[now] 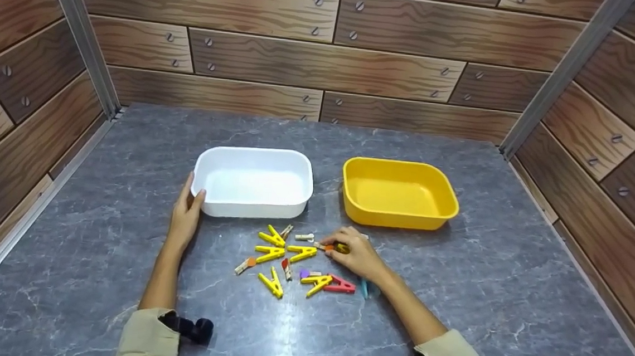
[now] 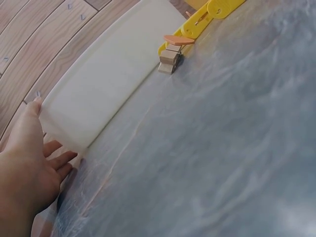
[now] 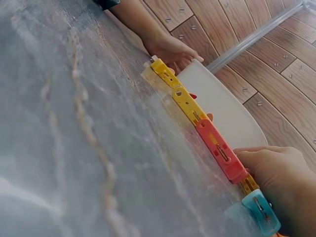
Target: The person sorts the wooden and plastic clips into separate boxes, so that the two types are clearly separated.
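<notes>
My left hand [image 1: 184, 219] holds the white tub [image 1: 253, 211] at its near left corner, thumb at the front and fingers along the side. My right hand [image 1: 359, 253] is low over the clothespins at the pile's right side. Its thumb and fingertips pinch a small wooden clothespin with an orange disc [image 1: 329, 248]. A yellow clothespin shows partly under that hand. Left of it lie several yellow plastic clothespins [image 1: 271, 282] and small wooden ones [image 1: 242, 266]. A red clothespin [image 1: 341, 284] lies nearer me, and a blue clothespin [image 3: 261, 212] is beside the right hand.
A yellow tub [image 1: 398, 220] stands right of the white one, with nothing seen inside either. Both are behind the pile on the grey marbled table [image 1: 65, 272]. Wood-patterned walls [image 1: 325, 61] enclose the back and sides.
</notes>
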